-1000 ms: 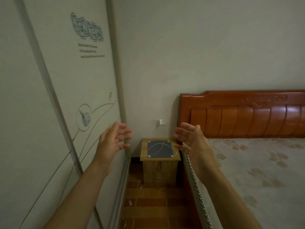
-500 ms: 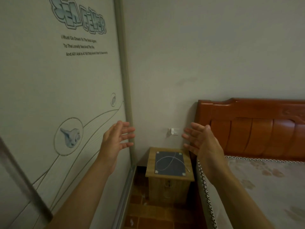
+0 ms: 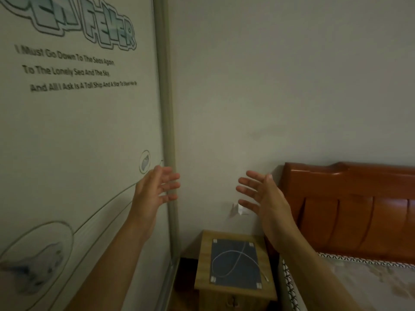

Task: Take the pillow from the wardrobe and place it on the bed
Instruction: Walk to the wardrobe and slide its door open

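The wardrobe's sliding door (image 3: 78,135), pale with printed lettering and fish drawings, fills the left side and is closed; no pillow is visible. My left hand (image 3: 152,194) is raised with fingers spread, right by the door's grey edge frame (image 3: 167,131), holding nothing. My right hand (image 3: 262,198) is raised opposite it, palm turned left, fingers apart and empty. The bed (image 3: 370,286) with a patterned cover lies at lower right below its red-brown wooden headboard (image 3: 350,212).
A small wooden nightstand (image 3: 204,261) with a dark mat and a white cable on top stands between wardrobe and bed. A white wall socket (image 3: 239,208) sits on the plain wall behind it. The gap beside the bed is narrow.
The view has turned left and upward, closer to the wardrobe door. Both hands stay raised and spread, and the left hand now sits at the door's edge frame.
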Demonstrator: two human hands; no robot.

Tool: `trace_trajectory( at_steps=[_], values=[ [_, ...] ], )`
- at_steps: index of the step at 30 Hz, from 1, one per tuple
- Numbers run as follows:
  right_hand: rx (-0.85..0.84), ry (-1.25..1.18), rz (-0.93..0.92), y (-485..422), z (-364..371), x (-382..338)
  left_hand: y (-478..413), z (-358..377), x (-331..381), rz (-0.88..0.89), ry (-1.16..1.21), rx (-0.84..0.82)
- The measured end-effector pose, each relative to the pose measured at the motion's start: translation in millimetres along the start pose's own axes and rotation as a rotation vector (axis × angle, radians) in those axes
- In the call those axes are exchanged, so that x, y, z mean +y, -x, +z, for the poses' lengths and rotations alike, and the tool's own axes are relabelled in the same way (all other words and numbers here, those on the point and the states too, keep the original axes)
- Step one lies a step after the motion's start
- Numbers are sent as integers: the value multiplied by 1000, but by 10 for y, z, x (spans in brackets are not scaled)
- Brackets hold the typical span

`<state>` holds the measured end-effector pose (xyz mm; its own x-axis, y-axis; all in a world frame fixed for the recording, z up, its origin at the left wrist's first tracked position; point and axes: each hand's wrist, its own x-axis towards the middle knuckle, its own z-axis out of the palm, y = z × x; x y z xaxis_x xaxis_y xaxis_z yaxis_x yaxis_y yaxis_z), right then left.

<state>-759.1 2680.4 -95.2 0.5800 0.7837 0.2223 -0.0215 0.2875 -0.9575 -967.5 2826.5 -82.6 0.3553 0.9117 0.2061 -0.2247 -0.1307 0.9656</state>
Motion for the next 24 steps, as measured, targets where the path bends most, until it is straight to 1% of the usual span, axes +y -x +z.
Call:
trace_trajectory(
  at_steps=[3,5,10,13,17,19,24],
  values=[
    [-48,12,15,-508,33,244,-394,50,-172,-5,-38,58],
    [-49,-16,36,-637,72,305,-464,31,-205,-7,-45,60],
    [-141,-79,49,-1393,53,615,-1043,170,-481,-24,-124,140],
    [-157,-114,46,-1891,-83,676,-1469,389,-485,-35,-118,185],
    [-187,-135,40,-2587,-187,632,-1959,593,-421,19,-155,202],
    [-226,-137,32,-2848,-143,650,-2132,617,-427,46,-170,232],
    [-281,-159,48,-3237,82,868,-2463,561,-500,35,-169,282]
  ],
)
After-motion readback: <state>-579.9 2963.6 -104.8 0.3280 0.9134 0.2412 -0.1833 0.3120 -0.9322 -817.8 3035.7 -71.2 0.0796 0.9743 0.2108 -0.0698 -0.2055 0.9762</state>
